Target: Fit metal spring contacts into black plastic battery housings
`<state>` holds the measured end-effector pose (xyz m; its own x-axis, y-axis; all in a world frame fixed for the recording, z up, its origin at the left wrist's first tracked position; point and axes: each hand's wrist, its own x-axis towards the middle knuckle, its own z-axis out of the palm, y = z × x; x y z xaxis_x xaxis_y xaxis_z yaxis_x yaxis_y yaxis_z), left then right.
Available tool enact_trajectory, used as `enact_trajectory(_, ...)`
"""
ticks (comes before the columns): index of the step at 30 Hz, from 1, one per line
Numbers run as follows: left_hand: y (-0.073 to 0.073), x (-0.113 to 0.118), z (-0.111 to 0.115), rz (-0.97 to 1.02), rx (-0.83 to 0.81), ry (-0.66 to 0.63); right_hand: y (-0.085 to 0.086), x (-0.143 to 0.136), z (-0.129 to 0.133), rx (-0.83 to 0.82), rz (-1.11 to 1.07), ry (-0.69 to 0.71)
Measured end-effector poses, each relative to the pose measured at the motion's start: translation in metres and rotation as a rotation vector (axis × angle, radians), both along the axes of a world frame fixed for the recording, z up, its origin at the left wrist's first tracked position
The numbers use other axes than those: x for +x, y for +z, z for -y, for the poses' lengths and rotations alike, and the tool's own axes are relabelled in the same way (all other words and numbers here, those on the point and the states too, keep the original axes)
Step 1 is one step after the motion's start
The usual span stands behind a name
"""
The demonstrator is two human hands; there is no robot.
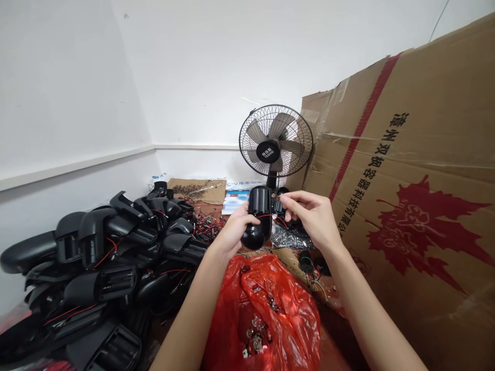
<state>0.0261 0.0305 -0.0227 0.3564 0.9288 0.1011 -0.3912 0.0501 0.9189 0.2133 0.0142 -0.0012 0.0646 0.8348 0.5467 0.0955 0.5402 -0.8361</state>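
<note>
My left hand point(234, 230) is wrapped round a black plastic housing point(255, 238) with a rounded lower end and a battery compartment in its upper part. A thin red wire runs across the housing toward the right. Close beside it, my right hand point(309, 212) is closed in a pinch at thumb and forefinger. Whatever lies between those fingertips is too small to make out. Below both hands is an open red plastic bag point(297, 314) holding many small metal pieces point(257, 335).
Many similar black housings point(116, 283) with red wires are heaped at left. Behind them lie red and black wired parts point(207, 225) and a cardboard sheet point(199, 190). A fan point(267, 152) stands ahead. A large cardboard box point(410, 216) walls off the right side.
</note>
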Motion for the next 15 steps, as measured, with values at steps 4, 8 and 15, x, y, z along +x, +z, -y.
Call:
enact_trajectory(4,-0.001,0.012,0.001,0.193,-0.107,-0.1,-0.004,-0.004,-0.005,-0.034,-0.066,0.052)
enact_trajectory(8,-0.001,0.023,0.004,0.274,-0.111,-0.227,-0.005,-0.01,-0.003,-0.08,-0.111,0.054)
enact_trajectory(15,-0.011,0.032,0.004,0.238,-0.042,-0.096,-0.006,-0.009,-0.001,-0.15,-0.197,0.149)
